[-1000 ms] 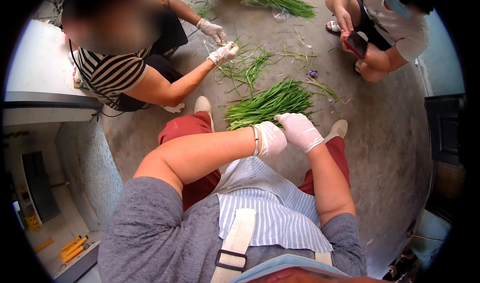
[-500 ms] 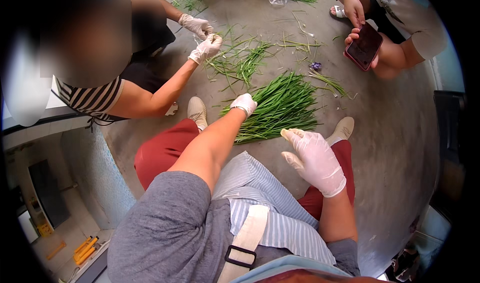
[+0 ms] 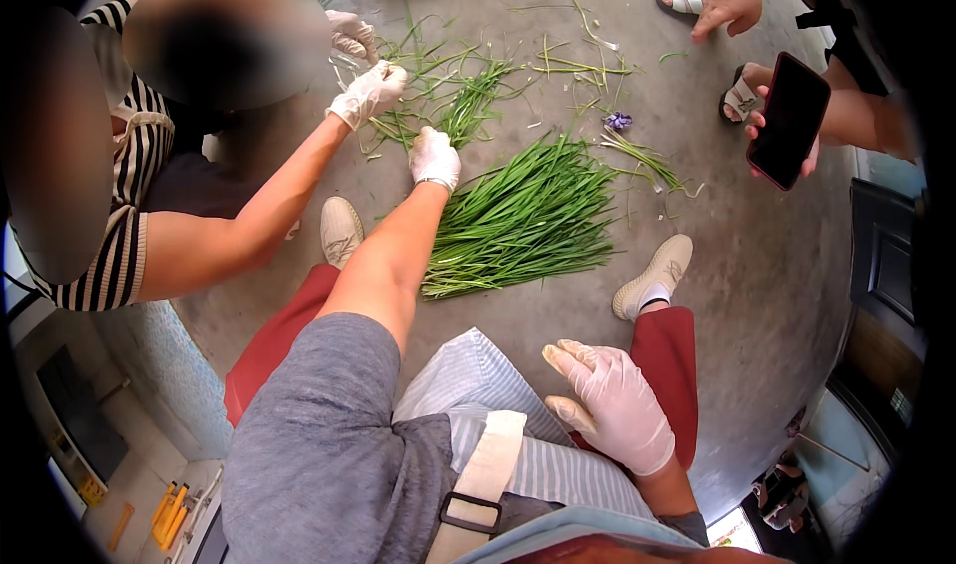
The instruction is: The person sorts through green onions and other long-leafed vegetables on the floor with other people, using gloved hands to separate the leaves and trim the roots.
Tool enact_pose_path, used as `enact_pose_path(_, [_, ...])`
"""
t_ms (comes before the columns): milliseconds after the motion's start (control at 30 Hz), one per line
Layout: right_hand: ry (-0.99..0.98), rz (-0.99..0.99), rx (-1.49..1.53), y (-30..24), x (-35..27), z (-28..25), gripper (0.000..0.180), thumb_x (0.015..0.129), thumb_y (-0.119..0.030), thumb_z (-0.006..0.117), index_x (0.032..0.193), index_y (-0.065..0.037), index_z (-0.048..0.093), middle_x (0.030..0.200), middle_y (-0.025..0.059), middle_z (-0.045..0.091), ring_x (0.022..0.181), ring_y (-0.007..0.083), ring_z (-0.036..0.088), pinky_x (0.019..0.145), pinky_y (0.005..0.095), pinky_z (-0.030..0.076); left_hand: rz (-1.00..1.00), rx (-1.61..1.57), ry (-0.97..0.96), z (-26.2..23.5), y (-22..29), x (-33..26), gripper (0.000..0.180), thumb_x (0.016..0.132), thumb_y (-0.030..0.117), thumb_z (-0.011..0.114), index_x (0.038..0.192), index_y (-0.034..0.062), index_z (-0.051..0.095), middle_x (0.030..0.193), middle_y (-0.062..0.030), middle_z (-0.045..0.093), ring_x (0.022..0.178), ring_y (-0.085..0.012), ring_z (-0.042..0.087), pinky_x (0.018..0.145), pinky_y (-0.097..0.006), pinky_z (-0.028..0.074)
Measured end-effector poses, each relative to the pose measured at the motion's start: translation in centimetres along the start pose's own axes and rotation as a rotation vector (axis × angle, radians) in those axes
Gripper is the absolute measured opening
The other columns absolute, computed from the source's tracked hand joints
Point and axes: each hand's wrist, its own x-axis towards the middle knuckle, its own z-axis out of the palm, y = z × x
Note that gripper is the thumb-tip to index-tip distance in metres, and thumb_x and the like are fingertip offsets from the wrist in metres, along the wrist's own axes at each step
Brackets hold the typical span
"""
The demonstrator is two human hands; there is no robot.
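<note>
My left hand [image 3: 435, 159], in a pale thin glove, reaches forward to the near edge of some loose green stalks [image 3: 472, 106]. Its fingers look curled and closed, but the fingertips are turned away, and what they hold is hidden. Just right of that wrist lies a thick bundle of garlic chives [image 3: 528, 221], spread flat on the floor with the stalks mostly lined up. My right hand [image 3: 615, 405], gloved too, hovers over my lap and right knee. Thumb and fingers are apart there, with nothing between them.
At upper left, a co-worker's gloved hands [image 3: 370, 91] work close to the loose stalks. Another person at right holds a phone [image 3: 790, 121]. A small purple-tied bunch of stalks [image 3: 642, 154] and scattered trimmings [image 3: 583, 69] lie on the concrete floor [image 3: 767, 295].
My left hand has moved off the chive bundle, left and forward to the loose stalks. My right hand has drawn back toward my lap. The phone holder's other hand has left the phone.
</note>
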Motion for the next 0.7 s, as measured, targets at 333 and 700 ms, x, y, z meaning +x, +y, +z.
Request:
enact_pose_path(333, [0.056,-0.038,-0.023,-0.9,-0.9,-0.3,0.052,0.083,-0.027,0.070,0.129,-0.006,0.055,0.125,0.0174,0.059,0.112,0.0342,0.055,0.098,0.0428,0.043,-0.201,-1.347,-0.761,-9.3,-2.1,4.9,0.020,0.093,0.015,0.061,0.108,0.0023,0.059,0.100,-0.0094,0.066,0.081,-0.0208,0.067,0.071,-0.032,0.054])
enact_pose_path(700, [0.035,-0.064,-0.025,-1.5,-0.8,-1.1,0.049,0.086,-0.029,0.066,0.126,-0.003,0.055,0.121,0.0191,0.059,0.111,0.0330,0.056,0.097,0.0425,0.042,-0.096,0.053,0.201,-2.8,-10.6,5.8,0.033,0.088,0.034,0.053,0.093,0.0088,0.073,0.096,-0.0176,0.071,0.095,-0.0348,0.067,0.082,-0.043,0.052])
